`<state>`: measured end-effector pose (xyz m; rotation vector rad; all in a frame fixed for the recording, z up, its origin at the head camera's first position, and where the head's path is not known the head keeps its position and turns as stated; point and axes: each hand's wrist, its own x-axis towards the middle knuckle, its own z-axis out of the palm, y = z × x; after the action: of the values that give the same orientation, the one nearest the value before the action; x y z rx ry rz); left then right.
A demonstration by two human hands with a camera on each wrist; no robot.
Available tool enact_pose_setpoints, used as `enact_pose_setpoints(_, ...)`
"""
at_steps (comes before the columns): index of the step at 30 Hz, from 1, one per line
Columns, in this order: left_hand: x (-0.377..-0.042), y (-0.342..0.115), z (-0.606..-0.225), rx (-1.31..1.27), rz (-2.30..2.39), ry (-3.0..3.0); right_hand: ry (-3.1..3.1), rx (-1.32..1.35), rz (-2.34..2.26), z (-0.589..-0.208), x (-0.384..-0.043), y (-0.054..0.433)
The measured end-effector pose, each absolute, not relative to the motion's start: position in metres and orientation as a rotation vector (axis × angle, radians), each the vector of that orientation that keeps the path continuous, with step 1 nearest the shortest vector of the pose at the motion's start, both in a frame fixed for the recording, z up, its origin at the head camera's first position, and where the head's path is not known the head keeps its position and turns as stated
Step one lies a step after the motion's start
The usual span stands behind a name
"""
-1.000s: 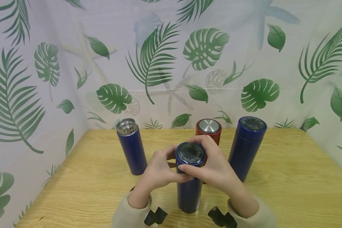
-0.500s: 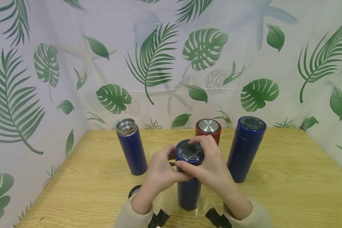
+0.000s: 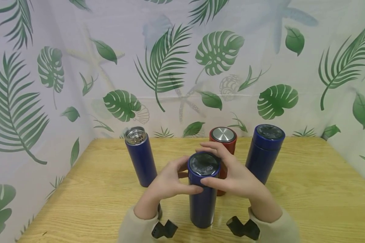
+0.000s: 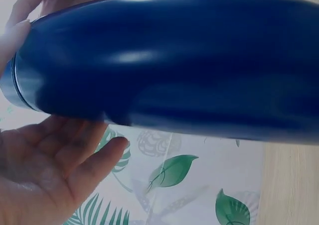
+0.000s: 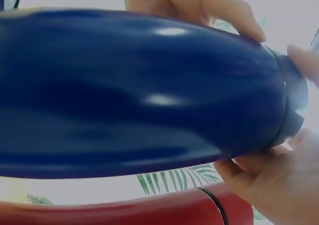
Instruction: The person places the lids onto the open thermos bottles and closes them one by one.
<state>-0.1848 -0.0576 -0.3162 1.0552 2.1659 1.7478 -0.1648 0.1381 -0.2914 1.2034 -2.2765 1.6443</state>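
Observation:
A dark blue thermos flask (image 3: 203, 206) stands upright on the table, its lid (image 3: 203, 164) with a glossy black top in place. My left hand (image 3: 171, 180) holds the flask just below the lid, thumb across the near side and fingers on the left and far side. My right hand (image 3: 234, 172) is curled loosely round the lid, thumb on the near side, fingers arched behind it. In the right wrist view the right thumb (image 5: 305, 63) lies at the lid. A thin seam (image 5: 286, 98) shows between lid and body. The far fingertips are partly hidden.
A lidless blue flask (image 3: 142, 162) with a steel mouth stands at the back left. Behind the held flask is a red flask (image 3: 223, 135) with a silver top. Another lidded blue flask (image 3: 264, 152) stands to the right. Leaf-patterned cloth (image 3: 170, 67) hangs behind the wooden table (image 3: 79, 202).
My right hand has turned outward on the lid, and its fingers have lifted and spread further behind it. The dark ring seen by my left wrist half a second ago is hidden.

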Motion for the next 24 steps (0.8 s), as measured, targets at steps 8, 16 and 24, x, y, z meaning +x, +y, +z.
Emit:
enact_pose_setpoints(8, -0.178, -0.05, -0.314, 0.888, 1.817, 2.262, -2.276, 1.014, 1.661, -0.29, -0.16, 0.132)
enact_pose_setpoints(16, -0.173, -0.046, -0.314, 0.722, 1.807, 2.423, -2.314, 0.724, 1.49, -0.294, -0.154, 0.118)
enact_pose_setpoints(24, -0.17, -0.044, -0.314, 0.7, 1.75, 2.584, -2.355, 0.613, 1.334, -0.294, -0.151, 0.113)
